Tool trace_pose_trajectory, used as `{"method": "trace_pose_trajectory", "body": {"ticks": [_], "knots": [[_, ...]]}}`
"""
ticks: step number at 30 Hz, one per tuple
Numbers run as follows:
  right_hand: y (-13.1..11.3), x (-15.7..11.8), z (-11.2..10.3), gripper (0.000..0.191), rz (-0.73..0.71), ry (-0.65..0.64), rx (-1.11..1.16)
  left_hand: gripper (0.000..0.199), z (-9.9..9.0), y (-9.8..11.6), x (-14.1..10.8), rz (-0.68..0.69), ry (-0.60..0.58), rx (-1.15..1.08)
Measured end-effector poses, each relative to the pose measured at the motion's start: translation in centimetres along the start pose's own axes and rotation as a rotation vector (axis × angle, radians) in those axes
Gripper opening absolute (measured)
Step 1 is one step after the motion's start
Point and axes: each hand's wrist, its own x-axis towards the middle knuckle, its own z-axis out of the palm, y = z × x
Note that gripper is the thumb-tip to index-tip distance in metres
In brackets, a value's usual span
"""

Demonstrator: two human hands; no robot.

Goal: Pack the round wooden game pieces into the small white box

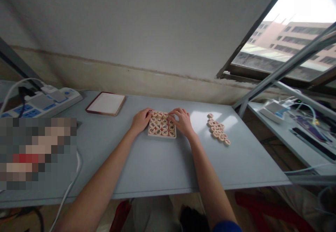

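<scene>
Tray (162, 137) of round pieces (159, 121) between curled left fingers (147, 111), part-bent right fingers (175, 112), near far corners; cannot tell if gripped.

A shallow, pale, open-topped box (162, 136) is laid flat on the table (157, 169). It is packed with round, cream-coloured pieces (159, 126), set flat in rows with dark or red characters facing up. Loose pieces (215, 134), similarly marked, are grouped in a slanting cluster to the right, well apart from the box.
</scene>
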Motion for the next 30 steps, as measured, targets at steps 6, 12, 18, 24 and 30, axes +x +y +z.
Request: {"method": "trace_pose_trajectory", "body": {"ticks": [6, 12, 18, 24, 30], "knots": [[0.8, 0.4, 1.2, 0.015, -0.007, 0.009, 0.101, 0.029, 0.0, -0.1, -0.1, 0.008, 0.01, 0.004], [1.1, 0.5, 1.3, 0.015, -0.014, 0.043, 0.132, 0.028, -0.1, 0.0, -0.1, -0.016, -0.009, 0.006], [-0.2, 1.1, 1.6, 0.025, 0.07, 0.155, 0.193, 0.028, -0.1, 0.1, 0.0, -0.025, -0.007, 0.004], [-1.9, 1.0, 2.3, 0.025, 0.041, -0.015, 0.166, 0.028, -0.1, 0.1, 0.0, -0.016, -0.006, -0.004], [-1.1, 1.0, 2.9, 0.027, 0.078, -0.033, 0.244, 0.028, -0.1, 0.0, -0.1, 0.003, 0.004, -0.016]]}}
